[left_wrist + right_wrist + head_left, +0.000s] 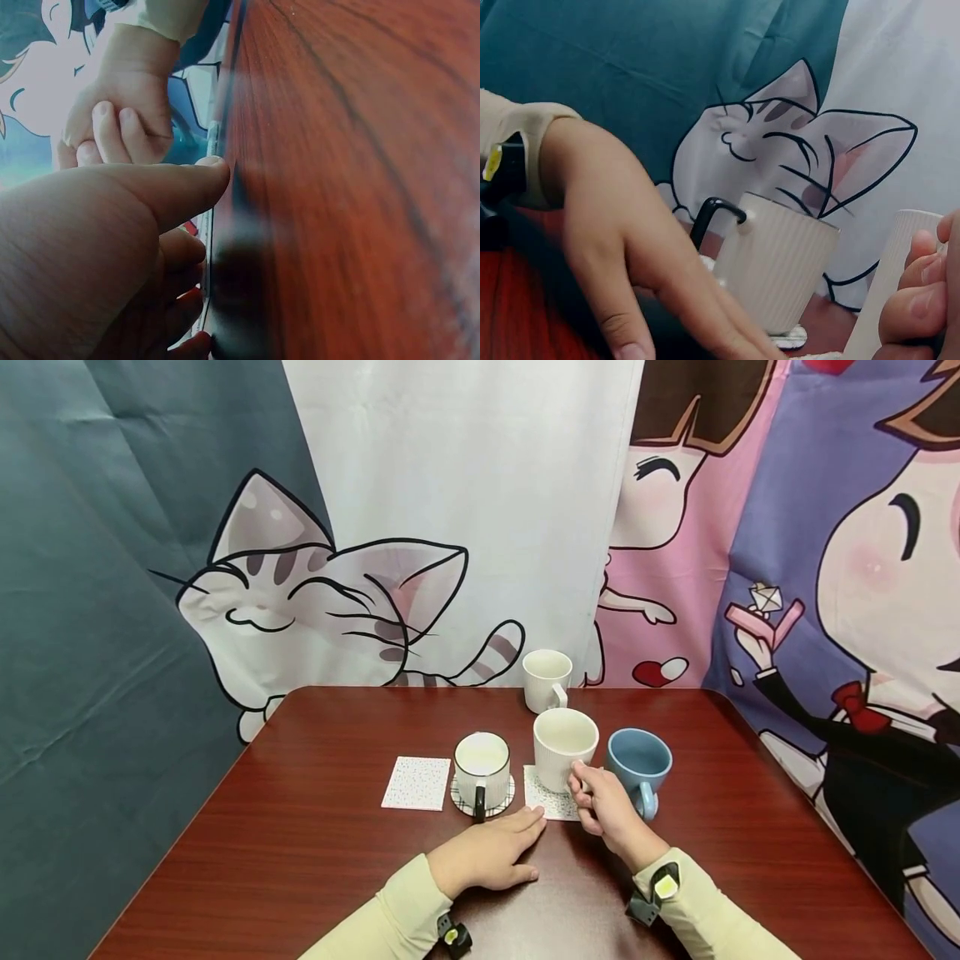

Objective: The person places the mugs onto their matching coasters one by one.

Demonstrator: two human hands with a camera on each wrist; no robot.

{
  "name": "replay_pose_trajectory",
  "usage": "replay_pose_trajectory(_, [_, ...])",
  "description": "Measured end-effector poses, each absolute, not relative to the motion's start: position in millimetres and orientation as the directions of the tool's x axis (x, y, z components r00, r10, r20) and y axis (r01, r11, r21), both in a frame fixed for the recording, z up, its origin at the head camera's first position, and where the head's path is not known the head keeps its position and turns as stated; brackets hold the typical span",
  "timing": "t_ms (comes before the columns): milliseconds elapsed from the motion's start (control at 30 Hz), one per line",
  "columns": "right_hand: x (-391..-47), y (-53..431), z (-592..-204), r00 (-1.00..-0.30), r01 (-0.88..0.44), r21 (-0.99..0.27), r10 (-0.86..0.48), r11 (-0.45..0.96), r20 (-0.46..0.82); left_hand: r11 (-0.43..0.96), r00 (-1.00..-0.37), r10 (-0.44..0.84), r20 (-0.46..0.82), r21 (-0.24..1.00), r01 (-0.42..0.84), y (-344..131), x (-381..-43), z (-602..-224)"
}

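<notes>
Right Hand Gripping a Cup over a Square Coaster

The right hand (609, 814) is curled round the handle of a ribbed white cup (553, 764), which stands upright over a speckled square coaster (551, 807); whether its base touches the coaster cannot be told. The left hand (491, 853) lies palm down on the tabletop (300, 835), fingers straight and holding nothing, its fingertips at the coaster's near left corner.

The step in hand appears to be the positioning of the cup on its coaster, though a single instant does not separate setting down from lifting. If setting down, the next move calls for a level cup, centred on the square, before the grip is loosened; the left hand seems placed to steady the coaster.

Just left, a black-handled cup (468, 781) stands on a round coaster (502, 807); its interior is pale, and its contents cannot be told. Beyond it lies a second square coaster (416, 783), bearing nothing. Just right of the gripped cup stands a blue cup (640, 762), and behind, a rear white cup (546, 691). No contents are visible in the gripped or blue cup.
</notes>
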State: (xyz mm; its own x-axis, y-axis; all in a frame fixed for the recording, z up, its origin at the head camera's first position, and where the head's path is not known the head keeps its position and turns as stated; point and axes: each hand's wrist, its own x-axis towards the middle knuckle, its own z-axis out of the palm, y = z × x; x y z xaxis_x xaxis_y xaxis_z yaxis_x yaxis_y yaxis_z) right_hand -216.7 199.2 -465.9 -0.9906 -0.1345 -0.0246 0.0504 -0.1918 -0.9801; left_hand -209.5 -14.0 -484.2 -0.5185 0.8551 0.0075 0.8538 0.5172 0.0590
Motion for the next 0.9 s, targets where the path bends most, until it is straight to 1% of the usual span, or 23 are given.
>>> replay_pose_trajectory(300, [-211, 201, -473, -0.969, 0.007, -0.981, -0.244, -0.192, 0.041, 0.520, -0.522, 0.853, 0.009, 0.063, 0.852, -14, -209, -480])
replay_pose_trajectory(400, [-209, 199, -473, -0.972, 0.008, -0.981, -0.231, -0.194, 0.037, 0.522, -0.524, 0.852, 0.009, 0.060, 0.851, -13, -208, -480])
replay_pose_trajectory(567, [-203, 197, -473, -0.982, 0.038, -0.982, -0.187, -0.187, -0.003, 0.529, -0.530, 0.848, 0.010, 0.060, 0.846, -12, -209, -482])
replay_pose_trajectory(767, [-200, 199, -472, -0.980, 0.080, -0.978, -0.193, -0.193, -0.042, 0.528, -0.529, 0.848, 0.012, 0.044, 0.848, -12, -210, -486])
replay_pose_trajectory(833, [-199, 199, -472, -0.976, 0.091, -0.983, -0.209, -0.158, -0.057, 0.530, -0.532, 0.847, 0.011, 0.060, 0.846, -12, -210, -486])
replay_pose_trajectory(900, [-199, 201, -472, -0.979, 0.085, -0.992, -0.192, -0.098, -0.065, 0.532, -0.535, 0.845, 0.017, 0.088, 0.842, -12, -210, -486])
